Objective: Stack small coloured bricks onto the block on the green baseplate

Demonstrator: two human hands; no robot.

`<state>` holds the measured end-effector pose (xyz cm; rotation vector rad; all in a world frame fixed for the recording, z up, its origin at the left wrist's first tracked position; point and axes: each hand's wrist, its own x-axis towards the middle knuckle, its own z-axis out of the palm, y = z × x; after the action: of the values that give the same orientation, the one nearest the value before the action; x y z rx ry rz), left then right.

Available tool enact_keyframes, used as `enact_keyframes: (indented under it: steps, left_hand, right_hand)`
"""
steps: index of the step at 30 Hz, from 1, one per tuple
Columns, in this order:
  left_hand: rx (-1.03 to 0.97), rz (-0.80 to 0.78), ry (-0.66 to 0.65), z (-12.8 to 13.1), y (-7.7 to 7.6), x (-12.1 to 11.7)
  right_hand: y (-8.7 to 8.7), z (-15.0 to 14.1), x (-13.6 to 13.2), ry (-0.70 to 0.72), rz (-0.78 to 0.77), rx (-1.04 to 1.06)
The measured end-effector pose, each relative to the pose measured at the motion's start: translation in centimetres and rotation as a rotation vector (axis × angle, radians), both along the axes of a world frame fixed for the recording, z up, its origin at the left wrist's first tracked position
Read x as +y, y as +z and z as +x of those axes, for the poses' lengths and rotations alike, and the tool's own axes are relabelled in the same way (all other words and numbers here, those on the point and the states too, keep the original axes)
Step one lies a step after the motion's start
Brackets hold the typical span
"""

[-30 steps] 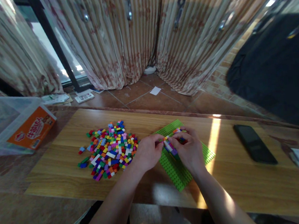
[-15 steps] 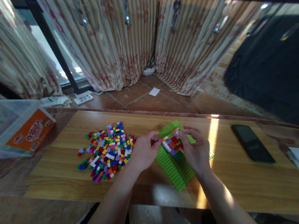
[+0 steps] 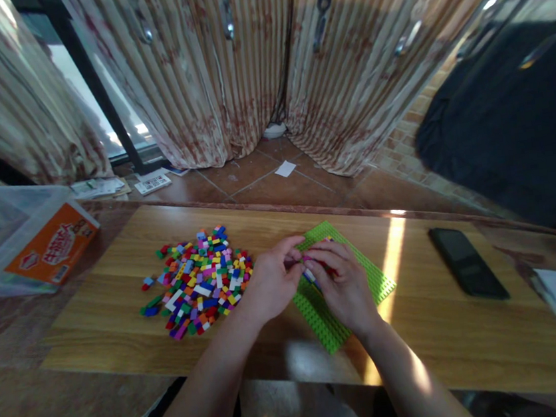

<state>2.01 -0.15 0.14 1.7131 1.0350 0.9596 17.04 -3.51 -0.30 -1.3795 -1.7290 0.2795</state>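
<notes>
Baseplate (image 3: 327, 323) lies beneath left grip (image 3: 271, 281) and right grip (image 3: 344, 284).

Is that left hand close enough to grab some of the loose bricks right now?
Probably yes: the loose bricks lie right beside the left hand, and I see nothing standing between them. It would just have to turn away from the green baseplate and the right hand.

Bright sun stripe (image 3: 393, 252) across dim tabletop (image 3: 454, 342)
</notes>
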Motion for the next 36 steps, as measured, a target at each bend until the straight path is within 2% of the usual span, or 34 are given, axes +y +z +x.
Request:
enact_keyframes:
  steps: [9, 15, 22, 36]
  left_hand:
    - [-0.001, -0.019, 0.08, 0.2, 0.2, -0.2]
    - [0.174, -0.035, 0.217, -1.2, 0.2, 1.0]
    - [0.279, -0.013, 0.118, -1.2, -0.3, 0.8]
    - [0.352, -0.029, 0.063, -0.8, -0.3, 0.5]
  right_hand:
    - [0.2, -0.1, -0.3, -0.102, 0.12, -0.059]
    - [0.2, 1.3, 0.0, -0.127, 0.056, -0.048]
    - [-0.7, 1.0, 0.1, -0.076, -0.008, -0.124]
    - [-1.0, -0.5, 0.4, -0.224, 0.035, -0.171]
